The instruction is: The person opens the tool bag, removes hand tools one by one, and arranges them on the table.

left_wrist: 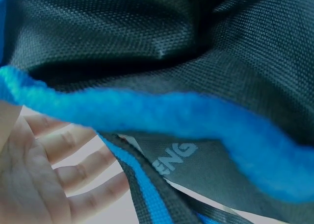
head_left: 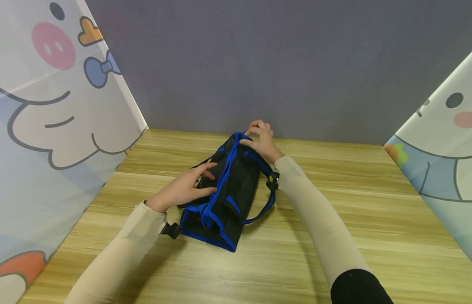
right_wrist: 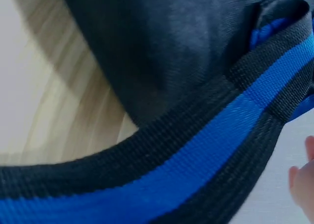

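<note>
A black tote bag (head_left: pixel 245 181) with bright blue edging lies on the table, its near end gaping. My left hand (head_left: pixel 184 188) reaches over the bag's left side, thumb and fingers spread apart. In the left wrist view, the straight fingers (left_wrist: pixel 78 155) show beyond the blue edging, close to a strap (left_wrist: pixel 140 180). At the bag's far end is my right hand (head_left: pixel 261 139), its thumb and bent index finger by the top corner, with a gap between them. The right wrist view shows a black-and-blue strap (right_wrist: pixel 196 155) in front and a few fingertips (right_wrist: pixel 304 182) at the edge.
The wooden table (head_left: pixel 315 245) extends around the bag. Behind it rises a grey panel (head_left: pixel 277 67), with cartoon-printed panels (head_left: pixel 38 114) at both sides. A black buckle (head_left: pixel 272 180) sits on the right strap, beside the right sleeve. Pale lettering (left_wrist: pixel 174 158) marks the bag's fabric.
</note>
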The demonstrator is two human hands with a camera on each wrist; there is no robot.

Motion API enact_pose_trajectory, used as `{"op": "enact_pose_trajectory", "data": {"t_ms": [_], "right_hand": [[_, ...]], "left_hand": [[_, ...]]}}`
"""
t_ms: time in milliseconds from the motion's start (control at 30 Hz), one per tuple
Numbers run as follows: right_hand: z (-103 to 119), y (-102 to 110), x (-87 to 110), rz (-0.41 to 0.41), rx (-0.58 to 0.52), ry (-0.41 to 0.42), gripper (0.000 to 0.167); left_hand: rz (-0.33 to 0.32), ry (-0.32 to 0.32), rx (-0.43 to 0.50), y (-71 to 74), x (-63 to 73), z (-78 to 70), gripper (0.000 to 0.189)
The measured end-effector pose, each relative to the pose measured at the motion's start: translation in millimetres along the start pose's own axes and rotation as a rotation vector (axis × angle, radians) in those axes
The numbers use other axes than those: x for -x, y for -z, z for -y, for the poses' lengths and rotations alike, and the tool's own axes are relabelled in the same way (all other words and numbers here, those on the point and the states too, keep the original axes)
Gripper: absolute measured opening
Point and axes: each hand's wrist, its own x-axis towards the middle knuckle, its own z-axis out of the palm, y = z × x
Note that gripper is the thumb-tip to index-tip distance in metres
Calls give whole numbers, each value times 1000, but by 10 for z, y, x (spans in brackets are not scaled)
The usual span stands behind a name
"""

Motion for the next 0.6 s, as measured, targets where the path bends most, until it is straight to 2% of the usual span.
{"op": "enact_pose_trajectory", "data": {"t_ms": [200, 367, 467, 600], "right_hand": [[135, 18, -94, 35, 52, -236, 47], [238, 47, -226, 139, 122, -462, 60], [296, 88, -288, 194, 126, -566, 58], [329, 126, -342, 225, 40, -611, 36]], "left_hand": [[5, 8, 4, 22, 15, -25, 69], [5, 5, -1, 22, 18, -26, 69], [6, 6, 4, 22, 18, -23, 69], [9, 11, 7, 24, 25, -30, 68]]}}
